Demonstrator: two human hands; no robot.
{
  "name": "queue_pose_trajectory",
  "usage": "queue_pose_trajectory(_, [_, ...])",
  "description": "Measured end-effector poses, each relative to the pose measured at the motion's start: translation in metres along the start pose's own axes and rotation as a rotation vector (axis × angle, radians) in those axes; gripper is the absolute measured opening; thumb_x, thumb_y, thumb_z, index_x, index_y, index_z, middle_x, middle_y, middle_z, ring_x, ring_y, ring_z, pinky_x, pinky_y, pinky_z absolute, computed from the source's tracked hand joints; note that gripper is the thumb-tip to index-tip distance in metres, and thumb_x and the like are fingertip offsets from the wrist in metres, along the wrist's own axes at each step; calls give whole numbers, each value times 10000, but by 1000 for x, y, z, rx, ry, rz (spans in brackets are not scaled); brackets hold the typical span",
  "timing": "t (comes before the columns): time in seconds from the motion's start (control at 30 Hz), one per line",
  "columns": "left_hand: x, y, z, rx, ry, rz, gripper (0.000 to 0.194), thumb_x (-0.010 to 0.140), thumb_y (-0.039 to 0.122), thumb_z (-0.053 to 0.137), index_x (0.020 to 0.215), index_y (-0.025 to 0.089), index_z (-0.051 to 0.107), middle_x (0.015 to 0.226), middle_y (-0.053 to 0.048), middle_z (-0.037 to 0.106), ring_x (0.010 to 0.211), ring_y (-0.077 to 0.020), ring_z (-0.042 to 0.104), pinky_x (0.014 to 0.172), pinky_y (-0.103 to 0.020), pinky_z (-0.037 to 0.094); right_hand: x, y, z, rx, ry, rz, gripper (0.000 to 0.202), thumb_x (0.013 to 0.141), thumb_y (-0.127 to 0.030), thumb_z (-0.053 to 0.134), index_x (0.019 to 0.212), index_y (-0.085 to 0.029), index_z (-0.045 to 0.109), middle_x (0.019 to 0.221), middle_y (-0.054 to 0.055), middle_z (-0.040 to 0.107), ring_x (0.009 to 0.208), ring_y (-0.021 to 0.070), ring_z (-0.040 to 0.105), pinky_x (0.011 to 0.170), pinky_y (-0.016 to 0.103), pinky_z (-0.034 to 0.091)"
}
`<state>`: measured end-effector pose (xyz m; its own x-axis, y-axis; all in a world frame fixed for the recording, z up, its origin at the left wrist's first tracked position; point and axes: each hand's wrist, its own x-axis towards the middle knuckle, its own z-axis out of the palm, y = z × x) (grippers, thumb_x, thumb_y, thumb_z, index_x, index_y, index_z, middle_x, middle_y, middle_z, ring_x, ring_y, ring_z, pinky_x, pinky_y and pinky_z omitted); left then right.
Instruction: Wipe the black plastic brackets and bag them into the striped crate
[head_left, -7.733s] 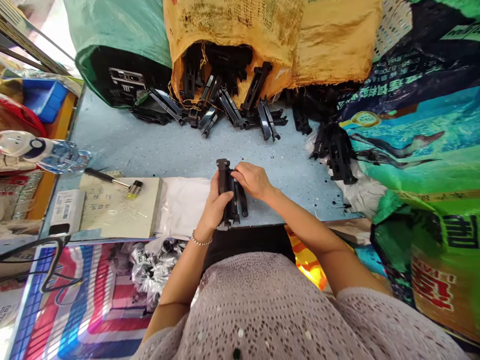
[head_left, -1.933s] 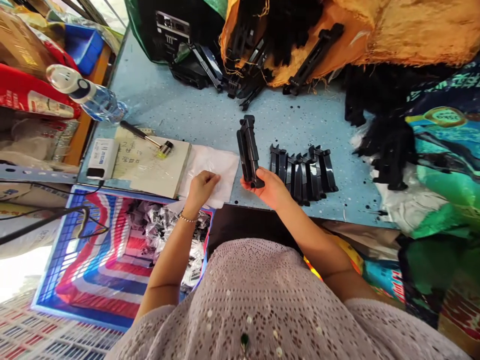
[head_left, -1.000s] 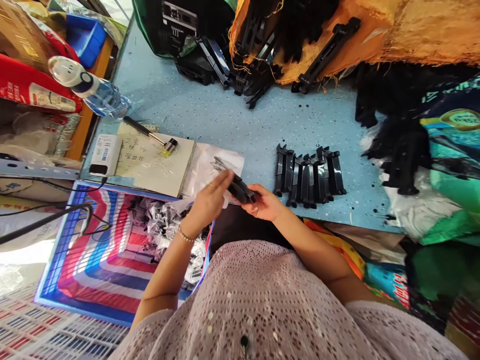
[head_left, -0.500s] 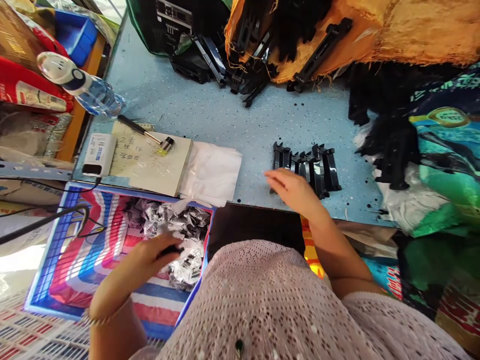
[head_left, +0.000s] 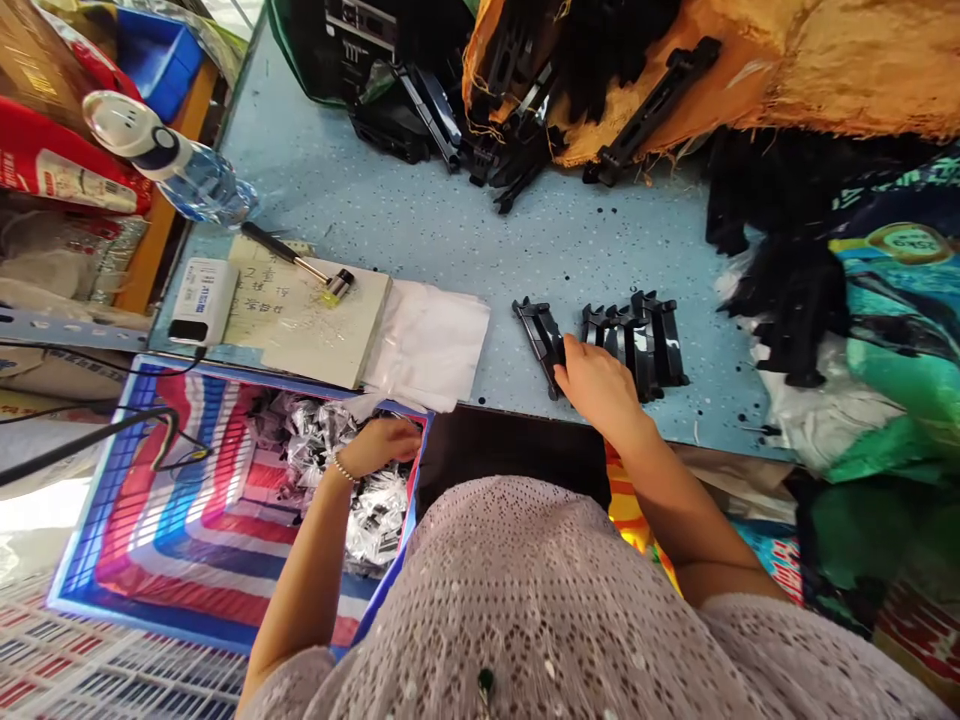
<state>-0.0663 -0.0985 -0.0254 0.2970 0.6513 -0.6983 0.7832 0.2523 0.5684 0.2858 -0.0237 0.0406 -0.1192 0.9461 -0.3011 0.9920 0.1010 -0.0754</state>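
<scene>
Several black plastic brackets (head_left: 636, 345) lie side by side in a row on the speckled blue tabletop. One more black plastic bracket (head_left: 540, 345) lies tilted, just left of that row. My right hand (head_left: 600, 390) is closed at this bracket's lower right side, thumb and fingertips against it. Over the right part of a blue basket (head_left: 97, 560) is my left hand (head_left: 381, 445), its fingers curled in and partly hidden; what they hold does not show. Beneath it are many small dark parts in clear plastic bags (head_left: 375, 520).
Left of the brackets lie white plastic bags (head_left: 435, 340), a notepad (head_left: 330, 340) with a black-handled tool (head_left: 296, 262), and a white device (head_left: 204, 300). A water bottle (head_left: 199, 185) stands behind. More black parts spill from an orange sack (head_left: 795, 70); bags crowd the right.
The leftmost bracket has come away from the row and tilted, with my right hand beside it. My left hand has moved right and up over the basket.
</scene>
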Motion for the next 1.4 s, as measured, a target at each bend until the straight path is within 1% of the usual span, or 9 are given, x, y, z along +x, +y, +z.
queue_pose_trajectory(0.1, [27, 63, -4, -163, 453, 258, 226, 956, 388, 620, 1035, 180, 657, 901, -65, 715, 797, -178, 695, 748, -312, 571, 8, 3, 8, 210, 7, -6, 362, 986, -241, 509, 1311, -111, 598, 1112, 186, 737, 996, 325, 700, 840, 428, 531])
queue_pose_trajectory(0.2, [61, 106, -10, 58, 819, 280, 159, 858, 293, 735, 872, 170, 635, 1004, -135, 682, 945, -256, 671, 814, -374, 554, 15, 8, 23, 696, 17, -14, 375, 955, -286, 554, 1309, -182, 621, 1122, 121, 752, 961, 270, 711, 852, 413, 550])
queue_pose_trajectory(0.37, [83, 96, -29, -39, 665, 370, 116, 870, 207, 629, 757, 188, 647, 835, -59, 667, 815, -197, 636, 776, -329, 521, 23, -9, 33, 1609, -137, -27, 367, 897, -422, 655, 1204, -221, 648, 1078, 65, 750, 977, 221, 727, 799, 355, 585])
queue_pose_trajectory(0.53, [77, 84, -36, -403, 630, 286, 139, 759, 296, 733, 751, 187, 646, 706, -2, 637, 641, -134, 573, 591, -253, 434, 42, -62, 31, 2020, -363, -115, 270, 812, -437, 757, 946, -218, 674, 950, 48, 751, 1012, 228, 734, 906, 370, 587])
queue_pose_trajectory(0.87, [76, 79, -33, -687, 645, 351, 297, 716, 250, 759, 867, 203, 508, 801, -3, 693, 728, -132, 666, 695, -254, 515, 46, -75, 44, 2089, -325, -18, 281, 786, -430, 774, 928, -221, 651, 894, 37, 750, 1001, 224, 737, 855, 345, 592])
queue_pose_trajectory(1.03, [56, 83, -36, -244, 803, 397, 46, 859, 159, 591, 870, 203, 598, 929, -61, 738, 886, -197, 698, 808, -343, 569, 53, -87, 48, 2058, -362, 27, 229, 731, -356, 758, 868, -218, 639, 823, 21, 742, 933, 209, 720, 741, 287, 574])
queue_pose_trajectory(1.2, [38, 82, -56, 288, 889, 409, 395, 864, 35, 473, 1111, 179, 745, 1190, -143, 729, 1129, -289, 672, 994, -459, 557, 46, -76, 51, 2023, -337, -30, 150, 781, -320, 702, 903, -232, 697, 867, 13, 729, 840, 174, 686, 676, 257, 546])
queue_pose_trajectory(1.27, [43, 78, -61, 235, 872, 445, 470, 875, 42, 472, 1267, 165, 700, 1292, -139, 695, 1183, -263, 661, 1040, -440, 556, 34, -62, 51, 2024, -422, -80, 158, 795, -343, 719, 888, -216, 711, 862, 30, 719, 741, 159, 660, 583, 242, 518])
queue_pose_trajectory(1.4, [45, 77, -56, 53, 881, 534, 476, 929, 93, 482, 1373, 175, 634, 1381, -139, 643, 1268, -233, 626, 1090, -424, 539, 17, -44, 61, 2018, -922, -63, 231, 799, -351, 701, 873, -132, 708, 798, 100, 725, 583, 113, 576, 428, 181, 412])
